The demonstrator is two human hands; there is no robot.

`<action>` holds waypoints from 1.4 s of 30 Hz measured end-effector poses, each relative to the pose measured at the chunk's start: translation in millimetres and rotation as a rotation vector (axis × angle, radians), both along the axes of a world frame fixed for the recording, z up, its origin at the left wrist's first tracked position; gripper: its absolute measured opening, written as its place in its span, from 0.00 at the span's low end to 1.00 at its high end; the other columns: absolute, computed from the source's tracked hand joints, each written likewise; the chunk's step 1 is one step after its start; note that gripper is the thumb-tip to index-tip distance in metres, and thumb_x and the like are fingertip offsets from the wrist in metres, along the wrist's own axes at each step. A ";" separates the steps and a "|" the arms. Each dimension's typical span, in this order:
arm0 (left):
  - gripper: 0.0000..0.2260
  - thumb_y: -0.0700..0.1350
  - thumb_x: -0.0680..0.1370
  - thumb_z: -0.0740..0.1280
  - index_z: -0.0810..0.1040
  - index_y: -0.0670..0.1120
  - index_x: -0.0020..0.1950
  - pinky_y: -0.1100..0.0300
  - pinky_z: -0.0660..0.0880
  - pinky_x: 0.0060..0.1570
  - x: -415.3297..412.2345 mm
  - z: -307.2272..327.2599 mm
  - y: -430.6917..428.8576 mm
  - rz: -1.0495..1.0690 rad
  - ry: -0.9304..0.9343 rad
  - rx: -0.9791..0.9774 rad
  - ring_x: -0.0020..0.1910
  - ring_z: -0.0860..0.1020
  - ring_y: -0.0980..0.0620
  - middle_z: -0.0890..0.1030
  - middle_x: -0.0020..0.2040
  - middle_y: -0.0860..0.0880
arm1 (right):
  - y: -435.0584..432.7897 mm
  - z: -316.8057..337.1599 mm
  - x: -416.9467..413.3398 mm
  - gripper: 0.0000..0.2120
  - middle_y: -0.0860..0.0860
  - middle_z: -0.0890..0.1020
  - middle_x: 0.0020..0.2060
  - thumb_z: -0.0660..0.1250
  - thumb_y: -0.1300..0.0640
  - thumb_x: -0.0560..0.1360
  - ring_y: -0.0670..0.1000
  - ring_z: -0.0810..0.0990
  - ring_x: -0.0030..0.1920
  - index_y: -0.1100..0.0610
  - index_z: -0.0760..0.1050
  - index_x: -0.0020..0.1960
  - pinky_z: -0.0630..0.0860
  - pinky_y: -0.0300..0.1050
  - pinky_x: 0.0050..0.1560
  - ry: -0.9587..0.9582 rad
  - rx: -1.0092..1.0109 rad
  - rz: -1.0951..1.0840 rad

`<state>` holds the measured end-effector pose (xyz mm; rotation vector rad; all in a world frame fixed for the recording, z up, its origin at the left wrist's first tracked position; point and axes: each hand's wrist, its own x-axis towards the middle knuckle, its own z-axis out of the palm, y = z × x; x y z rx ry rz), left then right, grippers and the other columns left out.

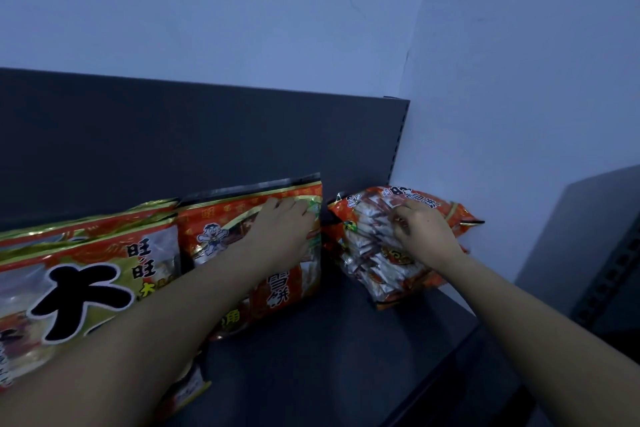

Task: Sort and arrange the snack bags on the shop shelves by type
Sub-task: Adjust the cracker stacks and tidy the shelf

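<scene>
Shelf (329,357): a flat, dark grey, matt surface, backed by an upright back panel (173,135) of the same finish, under a pale wall (242,10) that is showing hairline cracks.

Middle bag (277,291): a glossy red foil pillow pack with a black top seal, a cartoon figure and white lettering. It is standing on the shelf, leaning against the back panel. The left hand (287,229) is lying flat on its upper right face with fingers fairly straight – pressing, not clasping.

Right bag (367,253): a crinkled red pack with a clear window showing many small wrapped pieces. It is sitting tilted at the shelf's right end, near the corner of the wall and just apart from the middle bag. The right hand (422,232) is pinching its front film with curled fingers (401,218).

Large bag (79,288): a shiny green-gold and red pack with a bold black character – it is standing at the far left, overlapping the middle bag's left edge.
</scene>
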<state>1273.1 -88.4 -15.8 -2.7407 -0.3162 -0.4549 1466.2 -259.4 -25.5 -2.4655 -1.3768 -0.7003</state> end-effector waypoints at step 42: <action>0.12 0.49 0.81 0.59 0.75 0.43 0.57 0.55 0.67 0.51 181.5 -13.5 26.7 0.089 -0.190 -0.367 0.59 0.67 0.46 0.69 0.58 0.45 | 116.2 28.7 113.2 0.08 0.56 0.79 0.49 0.58 0.63 0.77 0.55 0.77 0.49 0.59 0.74 0.52 0.69 0.43 0.42 0.219 -0.359 0.140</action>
